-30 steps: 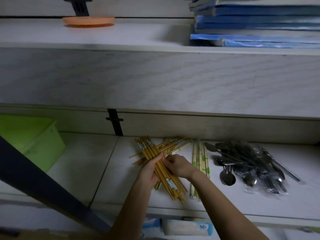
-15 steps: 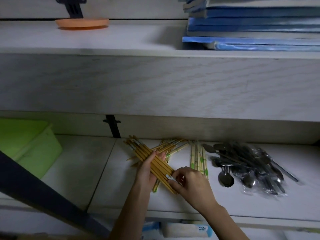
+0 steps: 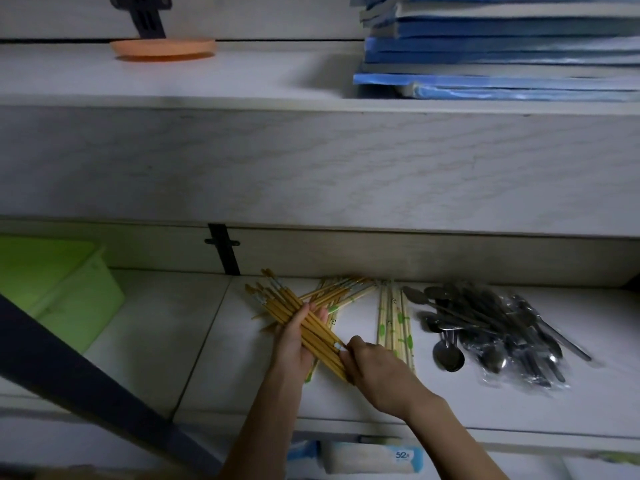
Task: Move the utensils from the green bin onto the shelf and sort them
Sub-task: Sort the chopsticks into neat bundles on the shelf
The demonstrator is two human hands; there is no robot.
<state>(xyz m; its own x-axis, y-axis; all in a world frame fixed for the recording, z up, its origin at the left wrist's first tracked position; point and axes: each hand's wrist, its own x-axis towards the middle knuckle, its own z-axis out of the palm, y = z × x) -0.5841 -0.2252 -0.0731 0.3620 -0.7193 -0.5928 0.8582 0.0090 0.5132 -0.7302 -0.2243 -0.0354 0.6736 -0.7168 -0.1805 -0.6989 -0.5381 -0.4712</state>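
"52" on tissue pack [image 3: 372, 457]

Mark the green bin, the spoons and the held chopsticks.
green bin [image 3: 81, 306], head view, side wall.
spoons [image 3: 448, 355], head view, bowl of nearest spoon.
chopsticks [image 3: 281, 303], head view, upper part of bundle.

On the lower shelf [image 3: 156, 341] I see the bin [image 3: 69, 299] far left, well apart from the rest. Near the middle lies a bundle [image 3: 294, 317] of chopsticks, crossing a second pile [image 3: 343, 292] behind it. Wrapped chopsticks [image 3: 394, 320] lie just right, then spoons [image 3: 491, 327]. On the upper shelf [image 3: 242, 77], a dish [image 3: 162, 48] sits left and folders [image 3: 502, 53] right.
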